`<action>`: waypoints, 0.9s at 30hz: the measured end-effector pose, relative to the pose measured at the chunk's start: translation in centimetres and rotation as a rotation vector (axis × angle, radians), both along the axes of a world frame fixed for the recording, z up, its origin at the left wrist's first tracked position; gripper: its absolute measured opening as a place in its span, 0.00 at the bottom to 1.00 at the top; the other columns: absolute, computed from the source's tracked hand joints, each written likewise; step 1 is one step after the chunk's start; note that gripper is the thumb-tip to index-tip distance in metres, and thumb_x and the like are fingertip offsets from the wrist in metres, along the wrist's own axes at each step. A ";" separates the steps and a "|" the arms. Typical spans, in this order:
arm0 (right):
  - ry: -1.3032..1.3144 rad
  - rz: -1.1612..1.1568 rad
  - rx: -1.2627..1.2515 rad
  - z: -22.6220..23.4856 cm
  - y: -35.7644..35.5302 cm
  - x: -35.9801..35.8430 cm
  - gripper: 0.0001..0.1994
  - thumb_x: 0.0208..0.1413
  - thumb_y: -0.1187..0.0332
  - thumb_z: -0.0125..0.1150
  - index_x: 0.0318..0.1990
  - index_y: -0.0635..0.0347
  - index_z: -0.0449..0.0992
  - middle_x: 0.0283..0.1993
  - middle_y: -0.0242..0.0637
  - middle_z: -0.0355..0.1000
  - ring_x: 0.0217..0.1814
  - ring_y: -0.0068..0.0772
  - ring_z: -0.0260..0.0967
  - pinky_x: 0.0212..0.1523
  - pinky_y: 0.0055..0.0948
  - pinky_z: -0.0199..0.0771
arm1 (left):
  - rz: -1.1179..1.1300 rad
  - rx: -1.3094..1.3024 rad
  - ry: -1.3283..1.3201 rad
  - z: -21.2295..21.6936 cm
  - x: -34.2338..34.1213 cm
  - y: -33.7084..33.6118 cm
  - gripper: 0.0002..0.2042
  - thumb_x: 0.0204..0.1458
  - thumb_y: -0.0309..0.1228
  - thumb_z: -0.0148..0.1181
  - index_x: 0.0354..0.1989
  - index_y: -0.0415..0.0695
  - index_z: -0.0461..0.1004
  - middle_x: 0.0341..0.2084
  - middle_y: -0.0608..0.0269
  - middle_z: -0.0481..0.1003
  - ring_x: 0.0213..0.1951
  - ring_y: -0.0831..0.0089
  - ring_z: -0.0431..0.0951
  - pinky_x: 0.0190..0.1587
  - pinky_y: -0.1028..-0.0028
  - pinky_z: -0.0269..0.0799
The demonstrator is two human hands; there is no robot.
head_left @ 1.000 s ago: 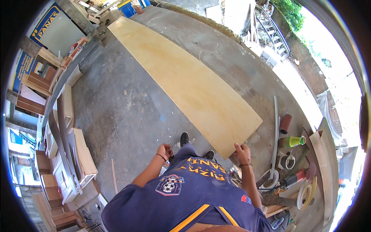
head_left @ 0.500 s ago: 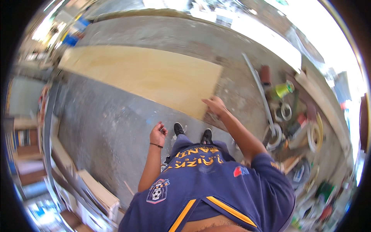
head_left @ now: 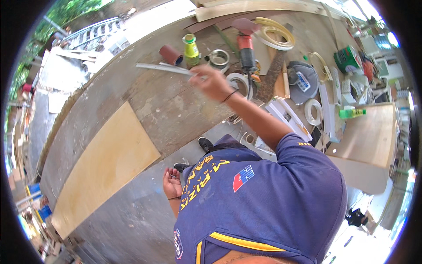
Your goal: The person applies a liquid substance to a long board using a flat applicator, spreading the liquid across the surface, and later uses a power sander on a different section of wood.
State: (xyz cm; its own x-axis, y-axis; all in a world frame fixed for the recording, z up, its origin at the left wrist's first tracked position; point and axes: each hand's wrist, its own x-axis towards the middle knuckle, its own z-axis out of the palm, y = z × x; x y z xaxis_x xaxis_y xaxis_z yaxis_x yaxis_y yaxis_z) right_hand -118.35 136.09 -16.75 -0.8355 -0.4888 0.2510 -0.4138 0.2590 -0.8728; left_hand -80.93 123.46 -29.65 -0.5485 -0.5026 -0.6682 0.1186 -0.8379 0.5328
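Note:
My right hand [head_left: 213,83] reaches over the worktable, slightly blurred. Its fingers are closed around the near end of a long grey metal strip [head_left: 160,67] that points away to the left. Down by my shirt, my left hand [head_left: 172,182] is palm up with its fingers curled in. Something small and pale seems to lie in them, too small to make out. A tan wooden sheet [head_left: 110,167] lies on the table to the left, its cut end toward me.
Past my right hand lie a brown-red sandpaper roll [head_left: 170,55], a yellow-green bottle [head_left: 190,50], a tape roll [head_left: 219,59], a red and black power tool [head_left: 246,53] and coiled edging [head_left: 277,33]. A grey cap [head_left: 303,81] and a green can [head_left: 348,60] sit further right.
My view has swung right. My right hand has left the wooden sheet's corner and reached to the metal strip. My left hand stays low with curled fingers.

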 end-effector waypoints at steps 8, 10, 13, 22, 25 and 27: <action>0.079 -0.607 0.592 -1.6 13.8 -14.8 0.29 0.41 0.47 0.61 0.41 0.66 0.73 0.43 0.53 0.71 0.47 0.48 0.69 0.47 0.38 0.69 | -0.458 -0.212 0.328 10.7 -18.5 -0.9 0.32 0.55 0.37 0.46 0.66 0.53 0.39 0.65 0.60 0.37 0.64 0.59 0.45 0.58 0.57 0.52; -0.172 -0.488 0.687 -1.6 13.1 -15.0 0.34 0.37 0.44 0.62 0.45 0.66 0.70 0.47 0.52 0.69 0.51 0.47 0.67 0.49 0.37 0.67 | -0.572 -0.340 0.223 13.5 -20.7 -0.2 0.35 0.54 0.39 0.46 0.66 0.57 0.33 0.66 0.63 0.27 0.66 0.59 0.39 0.58 0.54 0.50; -0.197 -0.539 0.805 -2.6 12.2 -15.1 0.39 0.32 0.42 0.64 0.49 0.64 0.68 0.48 0.49 0.69 0.51 0.43 0.67 0.51 0.36 0.67 | -0.663 -0.482 0.246 14.6 -21.1 1.5 0.35 0.54 0.41 0.46 0.66 0.58 0.34 0.66 0.67 0.26 0.66 0.57 0.40 0.56 0.54 0.52; -0.443 -0.485 0.476 -3.0 15.5 -17.1 0.32 0.28 0.50 0.65 0.40 0.67 0.75 0.35 0.47 0.73 0.37 0.39 0.73 0.39 0.29 0.71 | -0.556 -0.348 0.304 11.1 -14.1 1.7 0.30 0.56 0.35 0.42 0.66 0.50 0.38 0.66 0.63 0.37 0.60 0.61 0.57 0.54 0.63 0.59; -0.445 -0.368 0.243 -1.5 16.6 -14.3 0.30 0.31 0.55 0.64 0.43 0.69 0.72 0.32 0.43 0.72 0.32 0.33 0.72 0.35 0.28 0.71 | -0.487 -0.333 0.272 10.9 -12.6 0.9 0.29 0.57 0.34 0.42 0.66 0.49 0.39 0.66 0.62 0.40 0.58 0.61 0.60 0.54 0.65 0.60; -0.560 -0.223 0.022 1.2 16.8 -11.2 0.29 0.34 0.59 0.63 0.45 0.69 0.71 0.33 0.40 0.72 0.31 0.31 0.71 0.34 0.28 0.71 | -0.473 -0.348 0.271 11.2 -12.5 0.5 0.28 0.57 0.33 0.42 0.66 0.49 0.41 0.65 0.62 0.43 0.58 0.62 0.60 0.54 0.66 0.60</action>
State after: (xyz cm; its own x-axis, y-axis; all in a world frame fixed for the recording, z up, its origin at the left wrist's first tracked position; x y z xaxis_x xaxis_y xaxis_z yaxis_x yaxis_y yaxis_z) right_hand -129.55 152.90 -15.50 -0.9206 -0.2866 -0.2652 0.1739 0.3073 -0.9356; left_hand -93.44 123.99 -18.45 -0.8904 -0.3271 -0.3164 -0.0528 -0.6163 0.7857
